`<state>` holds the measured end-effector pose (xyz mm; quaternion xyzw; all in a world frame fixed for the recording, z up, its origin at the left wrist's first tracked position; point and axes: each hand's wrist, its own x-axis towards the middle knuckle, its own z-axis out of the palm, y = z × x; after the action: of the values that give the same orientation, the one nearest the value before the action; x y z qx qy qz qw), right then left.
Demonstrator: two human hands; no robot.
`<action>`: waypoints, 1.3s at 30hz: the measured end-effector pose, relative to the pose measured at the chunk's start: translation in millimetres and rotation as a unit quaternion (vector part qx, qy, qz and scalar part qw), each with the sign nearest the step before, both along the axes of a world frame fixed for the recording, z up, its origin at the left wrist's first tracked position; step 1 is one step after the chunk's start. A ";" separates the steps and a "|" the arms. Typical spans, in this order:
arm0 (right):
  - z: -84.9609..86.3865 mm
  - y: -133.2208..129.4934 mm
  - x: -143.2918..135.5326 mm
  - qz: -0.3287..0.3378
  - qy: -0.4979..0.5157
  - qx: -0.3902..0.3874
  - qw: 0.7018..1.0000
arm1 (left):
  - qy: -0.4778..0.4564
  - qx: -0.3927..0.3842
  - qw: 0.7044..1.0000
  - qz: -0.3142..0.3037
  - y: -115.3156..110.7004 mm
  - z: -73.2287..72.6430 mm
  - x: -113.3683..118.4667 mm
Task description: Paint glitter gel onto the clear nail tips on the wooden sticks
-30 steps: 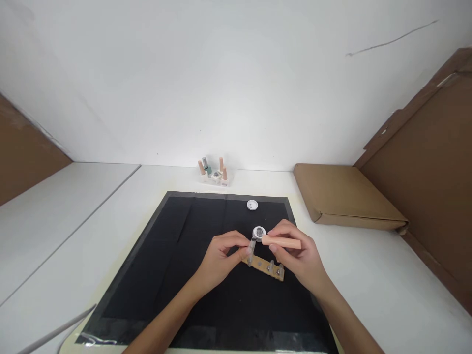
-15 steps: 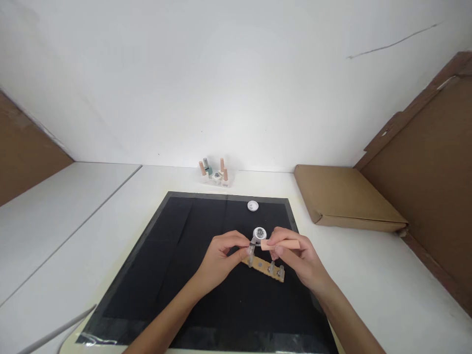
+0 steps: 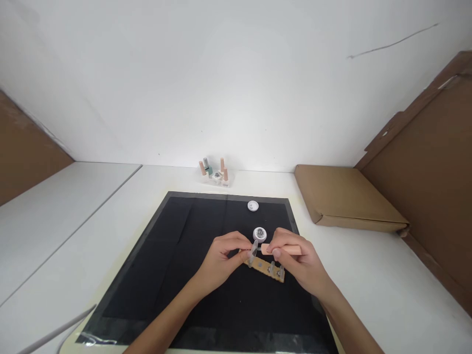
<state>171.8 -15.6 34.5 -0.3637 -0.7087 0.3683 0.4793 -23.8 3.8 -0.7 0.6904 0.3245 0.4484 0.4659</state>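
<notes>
Between its thumb and fingers, my left hand [image 3: 225, 254] pinches a clear nail tip [image 3: 253, 251]. My right hand [image 3: 297, 253] grips a peach-coloured brush handle [image 3: 283, 250], whose short brush end points left at the nail tip. Below the fingers lies a tan strip [image 3: 264, 268] bearing small clear pieces on its right part; its left end is partly hidden by my left hand. Just above the hands sits a small white jar [image 3: 260, 234] with grey, glittery contents. Farther back rests a round white lid [image 3: 252, 206].
A black mat [image 3: 206, 305] covers the middle of the white table [image 3: 92, 226]. Behind it, a clear tray [image 3: 217, 183] holds several small bottles with peach and grey caps. A flat cardboard box [image 3: 346, 194] lies at the back right, near a brown panel.
The brush in my right hand has moved slightly down and its handle has turned a little. The nail tip in my left hand is tilted differently, leaning more to the right.
</notes>
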 end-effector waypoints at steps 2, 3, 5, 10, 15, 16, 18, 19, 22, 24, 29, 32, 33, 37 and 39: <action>-1.6 -0.3 1.4 -0.008 -0.013 0.016 1.000 | 0.003 0.005 1.000 0.001 0.1 0.3 0.1; -2.4 -0.3 2.0 -0.012 -0.022 0.021 0.999 | 0.004 0.007 1.000 0.001 0.1 0.3 0.1; -3.8 0.1 2.8 -0.022 -0.034 0.033 0.999 | 0.004 0.010 1.000 0.001 0.1 -0.1 0.0; -6.0 0.6 3.8 -0.039 -0.018 0.030 0.999 | 0.002 0.010 1.000 -0.001 0.8 -2.2 -0.1; -6.5 -2.3 6.0 -0.032 0.060 -0.041 0.997 | 0.001 0.012 1.000 0.013 1.3 -2.6 0.3; -6.7 -2.8 6.5 -0.023 0.073 -0.047 0.996 | -0.001 0.012 1.000 0.015 1.2 -2.4 0.3; -7.0 -3.1 7.0 -0.002 0.081 -0.047 0.996 | -0.004 0.015 1.000 0.018 1.1 -2.2 0.4; -7.0 -2.9 7.0 0.007 0.080 -0.044 0.996 | -0.006 0.016 1.000 0.019 1.1 -2.1 0.5; -6.5 -1.3 5.9 0.018 0.062 -0.029 0.998 | -0.009 0.022 1.000 0.018 1.2 -2.2 0.9; -6.2 0.0 4.6 0.014 0.047 -0.015 0.999 | -0.008 0.027 0.999 0.017 1.3 -2.4 1.1; -7.2 1.8 2.0 -0.004 0.023 0.014 1.000 | -0.001 0.037 0.999 0.011 0.9 -3.0 1.4; -8.4 0.9 1.7 -0.009 0.015 0.030 0.999 | 0.009 0.039 0.999 0.009 0.5 -3.0 1.4; -8.8 0.4 1.9 -0.010 0.012 0.032 0.999 | 0.014 0.040 0.999 0.008 0.3 -3.1 1.4; -9.5 -0.6 2.8 -0.023 0.002 0.029 0.999 | 0.019 0.043 0.999 0.006 -0.6 -3.6 1.3; -9.1 -0.5 2.7 -0.030 -0.002 0.029 0.999 | 0.018 0.047 0.999 0.005 -1.0 -4.1 1.4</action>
<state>174.5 -16.2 25.4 -0.3710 -0.7089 0.3326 0.4992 -22.4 2.8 -4.8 0.7178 0.3147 0.4530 0.4248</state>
